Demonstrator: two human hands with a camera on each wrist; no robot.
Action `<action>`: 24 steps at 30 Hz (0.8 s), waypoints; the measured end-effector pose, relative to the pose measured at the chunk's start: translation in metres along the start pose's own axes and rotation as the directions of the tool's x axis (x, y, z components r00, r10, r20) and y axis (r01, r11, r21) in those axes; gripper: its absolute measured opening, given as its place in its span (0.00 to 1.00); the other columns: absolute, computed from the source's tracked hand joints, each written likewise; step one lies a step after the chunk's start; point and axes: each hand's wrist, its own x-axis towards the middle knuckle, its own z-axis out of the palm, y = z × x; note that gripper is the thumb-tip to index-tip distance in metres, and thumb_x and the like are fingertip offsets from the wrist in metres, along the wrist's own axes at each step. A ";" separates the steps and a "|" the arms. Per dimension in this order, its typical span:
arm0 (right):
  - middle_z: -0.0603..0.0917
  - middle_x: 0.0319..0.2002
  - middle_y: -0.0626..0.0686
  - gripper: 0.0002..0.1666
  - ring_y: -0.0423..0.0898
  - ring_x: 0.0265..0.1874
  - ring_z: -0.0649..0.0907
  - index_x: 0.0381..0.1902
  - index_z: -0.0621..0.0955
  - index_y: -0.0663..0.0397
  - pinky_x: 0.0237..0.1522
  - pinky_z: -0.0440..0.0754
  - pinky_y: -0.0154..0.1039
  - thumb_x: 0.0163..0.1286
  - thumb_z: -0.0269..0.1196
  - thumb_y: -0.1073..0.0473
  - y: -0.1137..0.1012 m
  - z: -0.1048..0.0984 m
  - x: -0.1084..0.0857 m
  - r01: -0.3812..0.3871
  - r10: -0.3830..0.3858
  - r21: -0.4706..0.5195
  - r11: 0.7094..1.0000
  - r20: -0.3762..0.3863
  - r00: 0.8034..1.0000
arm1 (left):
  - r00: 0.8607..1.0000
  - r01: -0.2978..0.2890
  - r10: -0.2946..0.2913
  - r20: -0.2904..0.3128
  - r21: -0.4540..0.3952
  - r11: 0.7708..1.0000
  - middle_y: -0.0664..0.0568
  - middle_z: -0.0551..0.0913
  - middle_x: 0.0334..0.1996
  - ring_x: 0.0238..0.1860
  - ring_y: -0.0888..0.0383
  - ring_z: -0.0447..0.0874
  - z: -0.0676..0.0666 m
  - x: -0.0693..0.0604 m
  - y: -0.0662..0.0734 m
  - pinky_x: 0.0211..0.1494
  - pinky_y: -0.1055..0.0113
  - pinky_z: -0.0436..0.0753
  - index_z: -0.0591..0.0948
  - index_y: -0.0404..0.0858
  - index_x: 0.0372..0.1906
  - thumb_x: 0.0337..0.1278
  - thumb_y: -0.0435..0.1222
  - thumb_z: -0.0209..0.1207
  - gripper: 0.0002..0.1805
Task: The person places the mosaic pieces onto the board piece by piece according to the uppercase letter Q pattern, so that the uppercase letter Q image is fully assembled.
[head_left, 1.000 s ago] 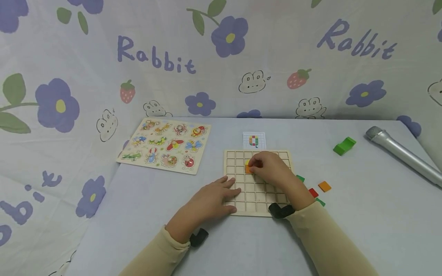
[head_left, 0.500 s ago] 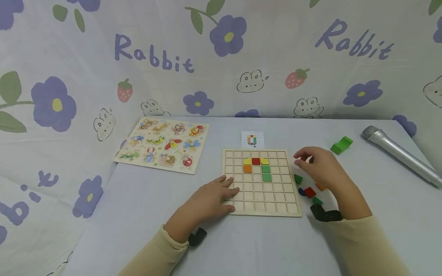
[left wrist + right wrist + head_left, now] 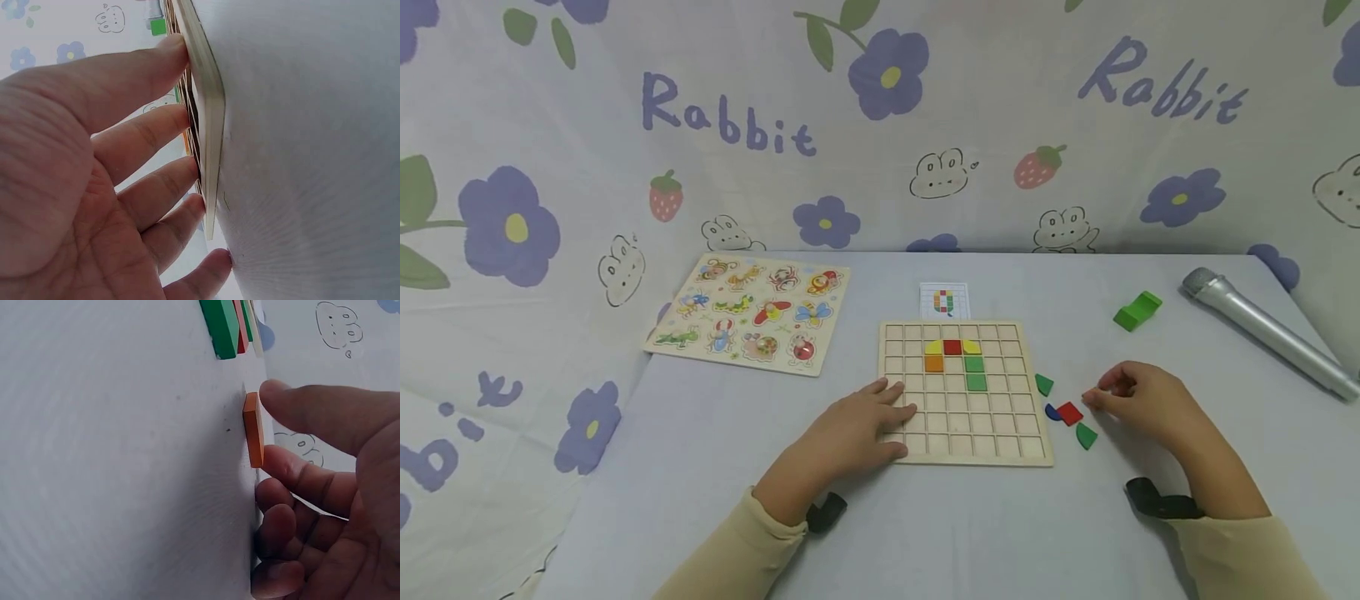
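Observation:
The left hand (image 3: 850, 429) rests with spread fingers on the left edge of a wooden grid board (image 3: 940, 425); its fingertips touch the rim in the left wrist view. In the grid lie a red square (image 3: 952, 347), two yellow pieces, an orange square (image 3: 934, 363) and two green squares (image 3: 976, 382). Right of the board, the right hand (image 3: 1157, 408) has thumb and index finger at an orange piece (image 3: 253, 431), which stands between their tips in the right wrist view. Near it are a loose red square (image 3: 1070, 414), green pieces (image 3: 1086, 436) and a blue piece (image 3: 1052, 412).
A patterned card (image 3: 943, 300) lies behind the board. An insect puzzle board (image 3: 748, 317) is at the back left. At the back right are a green wavy block (image 3: 1138, 311) and a silver microphone (image 3: 1270, 329).
The right hand has moved from the grid to the right and down to the loose pieces, leaving the orange square in the grid. The left hand has stayed on the board.

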 end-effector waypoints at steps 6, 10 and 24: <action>0.81 0.44 0.63 0.24 0.59 0.44 0.77 0.50 0.82 0.65 0.39 0.80 0.43 0.72 0.75 0.50 -0.003 0.002 0.001 0.031 -0.031 -0.027 0.999 0.001 1.000 | 1.000 -0.001 0.001 0.002 -0.005 1.000 0.55 0.65 0.86 0.89 0.50 0.54 0.001 0.001 -0.002 0.88 0.47 0.63 0.78 0.52 0.79 0.71 0.47 0.71 0.34; 0.83 0.44 0.63 0.19 0.58 0.45 0.79 0.50 0.81 0.63 0.42 0.82 0.44 0.72 0.74 0.56 -0.008 0.005 0.002 0.066 -0.066 -0.018 0.998 -0.013 0.998 | 1.000 0.001 -0.001 0.003 -0.008 1.000 0.56 0.65 0.86 0.89 0.50 0.54 0.001 0.001 -0.002 0.88 0.47 0.63 0.78 0.52 0.79 0.71 0.47 0.71 0.34; 0.90 0.52 0.58 0.13 0.54 0.50 0.85 0.59 0.86 0.55 0.56 0.88 0.53 0.84 0.62 0.59 -0.128 0.030 0.014 0.236 -0.233 0.108 0.966 -0.038 0.972 | 1.000 0.002 -0.002 0.008 -0.004 1.000 0.57 0.65 0.86 0.89 0.51 0.54 0.001 0.002 -0.002 0.88 0.46 0.63 0.78 0.53 0.78 0.70 0.48 0.72 0.34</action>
